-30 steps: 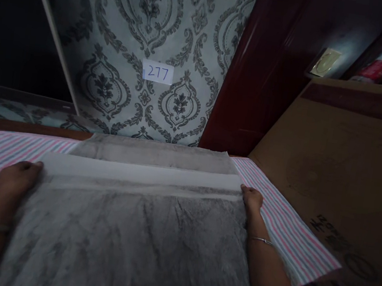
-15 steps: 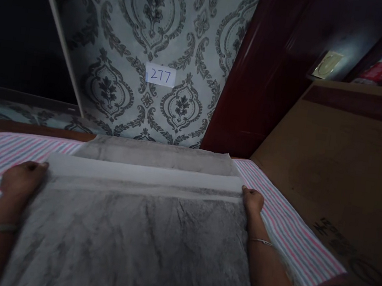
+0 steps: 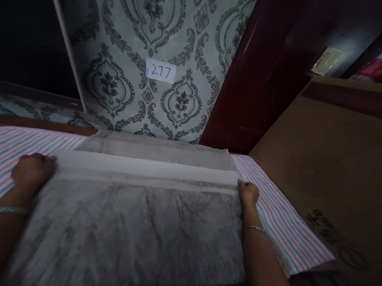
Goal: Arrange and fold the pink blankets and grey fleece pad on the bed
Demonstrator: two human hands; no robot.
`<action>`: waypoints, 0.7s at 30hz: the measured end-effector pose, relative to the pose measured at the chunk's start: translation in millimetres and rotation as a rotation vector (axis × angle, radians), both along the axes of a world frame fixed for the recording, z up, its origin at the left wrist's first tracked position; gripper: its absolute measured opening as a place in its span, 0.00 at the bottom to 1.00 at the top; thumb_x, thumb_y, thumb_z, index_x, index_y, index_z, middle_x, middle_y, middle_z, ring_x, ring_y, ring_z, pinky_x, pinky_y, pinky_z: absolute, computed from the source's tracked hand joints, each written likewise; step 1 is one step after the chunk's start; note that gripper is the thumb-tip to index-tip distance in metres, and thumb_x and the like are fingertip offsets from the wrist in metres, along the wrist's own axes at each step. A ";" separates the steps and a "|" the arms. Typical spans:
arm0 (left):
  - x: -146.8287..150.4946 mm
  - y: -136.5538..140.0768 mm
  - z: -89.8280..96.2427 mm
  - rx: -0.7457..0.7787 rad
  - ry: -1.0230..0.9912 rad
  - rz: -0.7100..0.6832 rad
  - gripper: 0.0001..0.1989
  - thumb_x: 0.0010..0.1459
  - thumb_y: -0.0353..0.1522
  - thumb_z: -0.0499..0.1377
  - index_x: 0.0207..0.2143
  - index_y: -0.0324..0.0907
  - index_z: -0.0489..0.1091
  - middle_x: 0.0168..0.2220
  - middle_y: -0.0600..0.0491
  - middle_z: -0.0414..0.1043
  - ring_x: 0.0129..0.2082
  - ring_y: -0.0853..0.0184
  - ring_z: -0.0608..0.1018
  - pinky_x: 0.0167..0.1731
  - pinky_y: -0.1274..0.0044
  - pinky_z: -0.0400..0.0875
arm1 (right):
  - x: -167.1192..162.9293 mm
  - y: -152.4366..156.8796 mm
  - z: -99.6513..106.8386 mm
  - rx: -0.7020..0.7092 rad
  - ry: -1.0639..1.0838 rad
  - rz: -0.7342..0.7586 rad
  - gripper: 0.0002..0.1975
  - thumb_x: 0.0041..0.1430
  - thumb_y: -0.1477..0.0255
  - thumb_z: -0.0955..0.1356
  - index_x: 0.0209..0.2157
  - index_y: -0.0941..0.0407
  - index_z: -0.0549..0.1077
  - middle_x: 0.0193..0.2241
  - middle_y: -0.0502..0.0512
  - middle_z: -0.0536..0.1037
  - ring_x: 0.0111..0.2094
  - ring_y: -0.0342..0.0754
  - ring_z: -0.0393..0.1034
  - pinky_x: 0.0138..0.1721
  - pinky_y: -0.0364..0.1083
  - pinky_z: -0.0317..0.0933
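A grey plush cloth (image 3: 137, 230) with a smooth white band (image 3: 148, 168) along its upper part is stretched between my two hands. My left hand (image 3: 34, 170) pinches its left upper corner, fingers closed on the edge. My right hand (image 3: 248, 193) pinches the opposite corner at the band's right end. Behind the band, a thinner-looking grey part (image 3: 162, 150) of fabric lies flat on the striped cloth (image 3: 266, 185). The plush part hangs toward me, its lower edge slanting over a dark area.
A cardboard box (image 3: 343, 163) stands close on the right, with a bottle (image 3: 380, 65) behind it. Ahead are a patterned wall with a paper label (image 3: 160, 70) and a dark red post (image 3: 236, 92). A dark screen (image 3: 26, 32) is at the left.
Both hands, still gripping the cloth, appear slightly higher and closer together in view. The plush part's lower edge now shows more. The camera view has shifted a little.
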State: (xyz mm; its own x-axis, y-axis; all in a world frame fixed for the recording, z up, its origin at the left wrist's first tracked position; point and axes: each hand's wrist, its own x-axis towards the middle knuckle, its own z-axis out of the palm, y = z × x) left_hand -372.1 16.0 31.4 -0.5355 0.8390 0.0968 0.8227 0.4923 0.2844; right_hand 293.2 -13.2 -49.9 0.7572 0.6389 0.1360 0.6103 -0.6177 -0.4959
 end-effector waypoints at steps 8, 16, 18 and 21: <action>33.6 -29.3 37.1 -0.072 0.080 -0.176 0.34 0.64 0.43 0.46 0.61 0.23 0.63 0.63 0.25 0.59 0.61 0.37 0.66 0.52 0.57 0.68 | -5.6 -12.6 27.1 0.049 -0.041 0.093 0.21 0.58 0.70 0.66 0.51 0.62 0.78 0.51 0.69 0.78 0.51 0.60 0.72 0.48 0.50 0.64; 151.5 -32.9 2.7 0.017 0.088 -1.145 0.21 0.64 0.39 0.48 0.50 0.40 0.75 0.52 0.46 0.77 0.54 0.59 0.74 0.59 0.69 0.65 | -152.5 -19.0 43.6 0.219 -0.171 1.154 0.22 0.63 0.76 0.63 0.56 0.55 0.76 0.59 0.59 0.73 0.60 0.53 0.64 0.64 0.54 0.55; 167.5 -38.4 -4.7 0.007 0.146 -1.215 0.22 0.65 0.39 0.47 0.50 0.41 0.75 0.51 0.44 0.78 0.54 0.57 0.75 0.57 0.65 0.67 | -185.2 -24.7 44.8 0.105 -0.206 1.239 0.23 0.64 0.76 0.63 0.59 0.54 0.74 0.62 0.59 0.70 0.61 0.53 0.63 0.64 0.55 0.55; 171.9 -48.7 -9.8 -0.040 0.193 -1.143 0.22 0.64 0.38 0.48 0.53 0.39 0.74 0.54 0.42 0.76 0.55 0.55 0.75 0.57 0.64 0.67 | -211.7 -39.7 49.1 -0.004 -0.293 1.244 0.23 0.66 0.74 0.64 0.61 0.53 0.71 0.66 0.60 0.65 0.65 0.56 0.58 0.65 0.58 0.52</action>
